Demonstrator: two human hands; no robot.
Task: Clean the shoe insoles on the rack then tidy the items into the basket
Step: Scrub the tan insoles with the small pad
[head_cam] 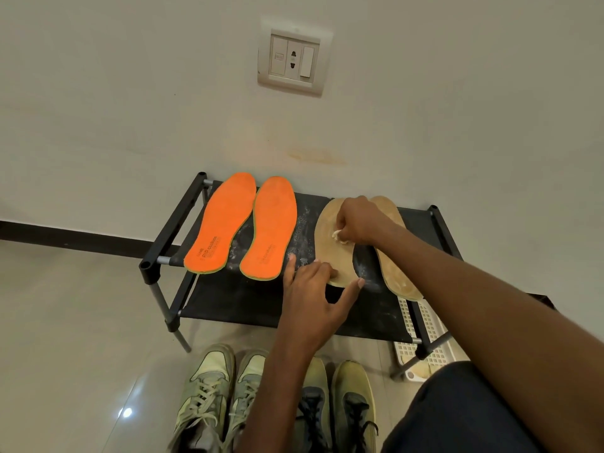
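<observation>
I observed the right hand (354, 220) pinching a white wad (338, 236) against the tan insole (330, 246); at seven o'clock, the left hand (313, 295), fingers spread, pressed its heel.

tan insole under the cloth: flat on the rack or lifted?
Flat. The tan insole lies on the rack fabric; the left hand presses its heel end, and the right hand pinches a cloth on it.

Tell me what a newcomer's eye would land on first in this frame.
The two orange insoles stand out first, lying side by side on the left of the black rack. Next, the right hand rubs a small white wad on a tan insole while the left hand steadies its heel end. White powder dusts the fabric between the pairs.
</observation>
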